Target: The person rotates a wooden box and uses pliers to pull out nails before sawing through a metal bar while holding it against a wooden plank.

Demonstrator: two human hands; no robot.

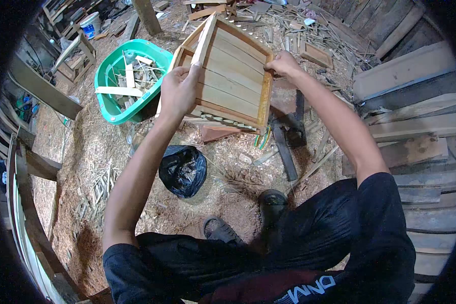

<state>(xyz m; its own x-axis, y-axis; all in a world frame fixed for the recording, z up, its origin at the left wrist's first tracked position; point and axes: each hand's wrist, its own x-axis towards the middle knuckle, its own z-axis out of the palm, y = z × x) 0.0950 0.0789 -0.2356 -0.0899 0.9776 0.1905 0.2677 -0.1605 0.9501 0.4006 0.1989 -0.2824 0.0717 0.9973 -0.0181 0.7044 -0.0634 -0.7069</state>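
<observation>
Both arms outstretched. Left hand (180, 91) raised, fingers curled tight, back toward camera. Right hand (283, 65) farther out, fingers clenched, wrist bent.

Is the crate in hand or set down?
In hand: left hand grips the crate at its left edge, right hand its right corner.

White letters, seemingly "DNM", stand on the dark shirt (268, 283).

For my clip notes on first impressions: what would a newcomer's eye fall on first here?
The slatted wooden box held up tilted at top centre stands out, the left hand gripping its left edge and the right hand its right corner. Left of it a bright green basin of wood offcuts sits on the sawdust floor, and a black plastic bag lies below the box.
</observation>
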